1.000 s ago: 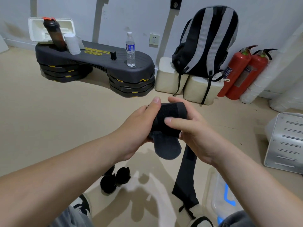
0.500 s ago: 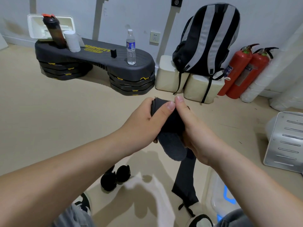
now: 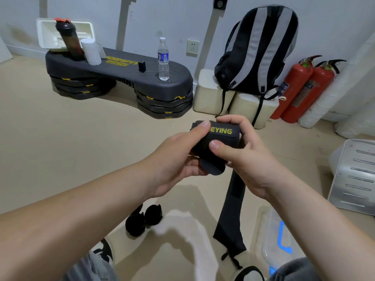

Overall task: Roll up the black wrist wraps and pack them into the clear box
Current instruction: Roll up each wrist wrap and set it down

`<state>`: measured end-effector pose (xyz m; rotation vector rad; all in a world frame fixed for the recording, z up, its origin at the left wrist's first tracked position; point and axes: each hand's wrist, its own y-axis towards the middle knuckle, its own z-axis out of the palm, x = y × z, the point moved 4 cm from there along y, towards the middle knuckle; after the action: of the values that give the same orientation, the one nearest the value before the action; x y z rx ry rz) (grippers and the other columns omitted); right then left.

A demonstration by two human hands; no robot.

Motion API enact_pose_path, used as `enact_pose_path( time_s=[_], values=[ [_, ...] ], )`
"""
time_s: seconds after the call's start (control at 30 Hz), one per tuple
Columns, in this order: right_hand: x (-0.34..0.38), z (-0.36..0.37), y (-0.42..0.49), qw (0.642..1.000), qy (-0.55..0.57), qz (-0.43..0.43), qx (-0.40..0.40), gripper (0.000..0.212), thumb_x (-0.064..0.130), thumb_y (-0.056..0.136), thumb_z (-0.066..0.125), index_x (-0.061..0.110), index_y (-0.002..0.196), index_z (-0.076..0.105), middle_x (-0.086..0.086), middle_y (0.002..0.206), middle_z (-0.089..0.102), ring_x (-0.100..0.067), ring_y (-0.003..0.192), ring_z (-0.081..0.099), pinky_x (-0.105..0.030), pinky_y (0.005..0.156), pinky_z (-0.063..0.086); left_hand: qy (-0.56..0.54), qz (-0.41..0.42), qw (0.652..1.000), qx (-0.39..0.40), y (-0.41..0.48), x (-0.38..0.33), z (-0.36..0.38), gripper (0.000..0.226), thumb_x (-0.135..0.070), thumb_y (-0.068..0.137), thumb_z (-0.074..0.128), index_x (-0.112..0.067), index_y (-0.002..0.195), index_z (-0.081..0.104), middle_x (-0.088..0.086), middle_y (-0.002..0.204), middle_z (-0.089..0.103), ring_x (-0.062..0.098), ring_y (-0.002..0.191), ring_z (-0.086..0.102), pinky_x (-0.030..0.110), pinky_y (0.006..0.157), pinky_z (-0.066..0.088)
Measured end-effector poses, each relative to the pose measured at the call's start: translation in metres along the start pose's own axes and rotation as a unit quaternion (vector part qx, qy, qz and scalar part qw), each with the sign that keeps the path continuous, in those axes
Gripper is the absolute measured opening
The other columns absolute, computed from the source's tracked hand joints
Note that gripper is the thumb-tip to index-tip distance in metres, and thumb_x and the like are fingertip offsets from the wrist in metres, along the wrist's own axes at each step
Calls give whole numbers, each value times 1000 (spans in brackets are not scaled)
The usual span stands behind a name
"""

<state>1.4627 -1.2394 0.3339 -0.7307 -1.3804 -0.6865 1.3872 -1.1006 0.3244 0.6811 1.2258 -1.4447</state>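
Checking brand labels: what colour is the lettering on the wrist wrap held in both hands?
Yellow, on the black wrist wrap, clearest in the head view.

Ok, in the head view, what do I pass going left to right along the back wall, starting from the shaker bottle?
shaker bottle → white cylinder → small black block → water bottle → wall socket → striped backpack → red fire extinguishers
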Motion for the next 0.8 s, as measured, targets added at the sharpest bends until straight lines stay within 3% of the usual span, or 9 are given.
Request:
enact_pose_path(
  time_s=[0.1, 0.23, 0.4, 0.5, 0.57, 0.6, 0.63, 0.7, 0.8],
  values=[
    [2, 4, -1, 998, -35, -34, 33, 57, -5, 64, 78, 35, 105, 69, -1, 106, 70, -25, 96, 66, -36, 75, 60, -3, -12, 1000, 22, 1, 0, 1, 56, -63, 100, 54, -18, 129, 72, 16, 125, 75, 25, 99, 74, 44, 97, 58],
    [0, 6, 0, 998, -38, -21, 40, 62, -14, 49, 71, 36, 86, 70, 7, 90, 69, -20, 86, 66, -35, 63, 56, 18, -28, 999, 17, 4, 4, -2, 61, -64, 99, 56, -12, 123, 75, 12, 108, 77, 22, 88, 69, 40, 88, 59],
    [1, 13, -4, 997, -33, 25, 66, 61, -7, 61, 73, 33, 107, 68, -10, 111, 65, -24, 88, 69, -37, 77, 60, 67, 3, 997, -43, 8, 2, -12, 65, -64, 98, 58, -4, 117, 73, 12, 95, 77, 22, 74, 70, 33, 69, 59],
    [0, 16, -5, 996, 11, 72, 60, 64, 6, 72, 70, 32, 130, 61, -12, 127, 64, -29, 98, 73, -43, 88, 63, 181, 63, 973, -128, 8, -4, -17, 58, -64, 97, 59, -8, 109, 68, 8, 91, 78, 16, 65, 72, 34, 65, 62],
    [-3, 13, -3, 989, 77, 126, 22, 65, 18, 83, 74, 31, 143, 53, -12, 133, 66, -31, 102, 76, -45, 86, 64, 254, 113, 946, -167, 7, -9, -19, 47, -60, 98, 60, -14, 102, 65, 1, 85, 75, 7, 58, 68, 26, 57, 55],
    [-4, 12, -2, 985, 80, 154, 16, 56, 29, 92, 73, 29, 144, 54, -13, 134, 68, -33, 102, 77, -45, 83, 64, 282, 138, 933, -178, 6, -12, -19, 41, -59, 97, 62, -18, 101, 64, -3, 85, 72, 4, 59, 66, 23, 56, 52],
    [-3, 13, -2, 981, 59, 185, 23, 46, 43, 99, 65, 26, 141, 59, -15, 130, 70, -35, 99, 78, -44, 79, 65, 308, 162, 919, -186, 5, -13, -18, 37, -58, 96, 63, -21, 100, 63, -7, 86, 71, 2, 64, 64, 20, 59, 49],
    [-6, 14, -5, 970, 16, 239, 49, 57, 65, 100, 53, 20, 133, 68, -19, 114, 74, -35, 88, 77, -42, 73, 65, 342, 203, 898, -191, 2, -14, -17, 35, -59, 93, 66, -25, 103, 62, -11, 88, 68, -1, 74, 62, 17, 63, 45],
    [-5, 18, -6, 965, 38, 251, 67, 74, 74, 95, 50, 11, 127, 72, -19, 95, 70, -29, 76, 71, -38, 67, 63, 375, 247, 880, -157, 0, -13, -14, 45, -64, 86, 65, -28, 112, 57, -12, 94, 67, 3, 85, 64, 22, 71, 49]
  ],
)
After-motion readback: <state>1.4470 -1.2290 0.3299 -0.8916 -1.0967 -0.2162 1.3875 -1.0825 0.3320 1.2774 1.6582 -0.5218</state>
